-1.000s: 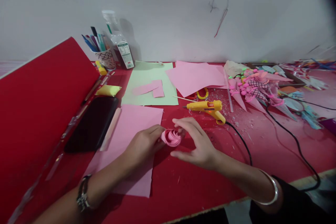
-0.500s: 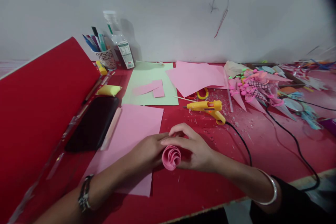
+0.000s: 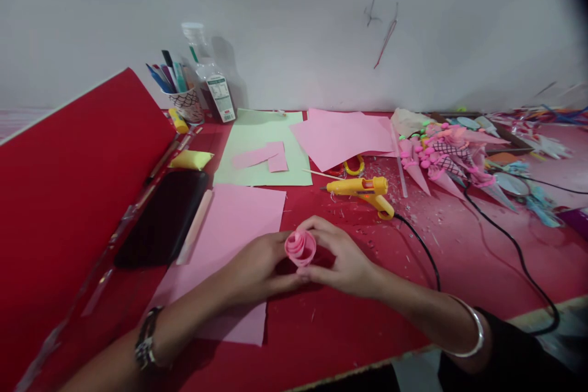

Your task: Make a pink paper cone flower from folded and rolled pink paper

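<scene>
Between my hands is a pink paper roll [image 3: 300, 249], its spiral end turned up toward me. My left hand [image 3: 265, 263] grips it from the left, with the thumb at its near side and the other fingers partly hidden. From the right, my right hand [image 3: 337, 255] curls around it, thumb in front and fingers behind. Under my left forearm lies a pink paper sheet [image 3: 243, 214]. A yellow glue gun [image 3: 362, 187] rests on its side beyond my right hand, its nozzle pointing left.
A black phone [image 3: 160, 217] and a yellow packet [image 3: 192, 160] lie left. Behind are a green sheet [image 3: 257, 122], pink sheets [image 3: 340, 135], a pen cup [image 3: 187, 105] and a bottle [image 3: 219, 95]. Pink paper cones [image 3: 448, 159] pile up right. A black cord [image 3: 420, 242] trails to the table edge.
The pink roll has tipped and moved slightly up, so its spiral end faces more upward. My left thumb now shows at its near side, and my right fingers have shifted behind it.
</scene>
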